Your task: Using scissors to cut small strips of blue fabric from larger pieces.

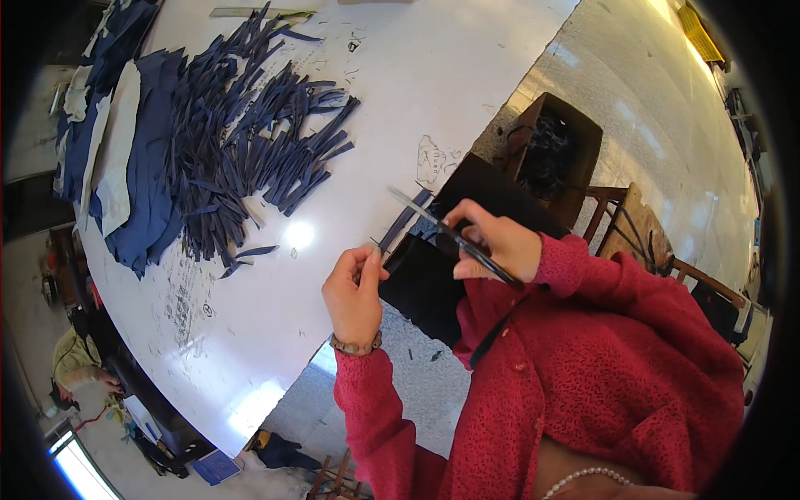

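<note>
The left hand (354, 292) pinches the near end of a narrow navy fabric strip (400, 227) between thumb and forefinger. From those fingertips the strip runs forward and to the right, along the edge of the white table (333, 208), into the space between the hands. The right hand (496, 242) is closed around the handles of the scissors (421, 212), whose blades point leftward across the strip's far part. A loose pile of cut navy strips (250, 158) lies ahead and left of the left hand; a cardboard box (590, 137) stands beyond the right.
</note>
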### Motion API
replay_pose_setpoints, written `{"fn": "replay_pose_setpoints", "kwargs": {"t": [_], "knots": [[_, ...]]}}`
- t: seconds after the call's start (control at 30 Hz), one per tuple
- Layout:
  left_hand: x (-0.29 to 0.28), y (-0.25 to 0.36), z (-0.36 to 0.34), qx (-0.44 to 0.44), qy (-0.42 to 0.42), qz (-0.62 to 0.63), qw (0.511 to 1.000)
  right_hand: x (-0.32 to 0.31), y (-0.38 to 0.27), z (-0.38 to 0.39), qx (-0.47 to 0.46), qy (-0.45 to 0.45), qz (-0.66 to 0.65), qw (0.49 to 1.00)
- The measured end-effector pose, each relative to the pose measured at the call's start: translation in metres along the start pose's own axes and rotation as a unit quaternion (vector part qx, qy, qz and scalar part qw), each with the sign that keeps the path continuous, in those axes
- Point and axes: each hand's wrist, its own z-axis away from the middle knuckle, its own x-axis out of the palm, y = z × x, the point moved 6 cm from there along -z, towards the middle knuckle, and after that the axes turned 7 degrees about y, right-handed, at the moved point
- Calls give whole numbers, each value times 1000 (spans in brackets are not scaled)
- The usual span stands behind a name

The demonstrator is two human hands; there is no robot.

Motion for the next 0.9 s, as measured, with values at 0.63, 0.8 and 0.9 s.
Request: {"fn": "replay_pose_setpoints", "kwargs": {"t": [0.63,0.8,0.9], "knots": [[-2,-5,-4,-30,-39,16,999,54,19,29,43,-76,-1,996],[-1,-4,-4,-29,-46,9,998,60,15,19,19,-45,22,999],[-1,-5,-5,-29,-49,6,998,62,16,15,13,-34,23,999]]}}
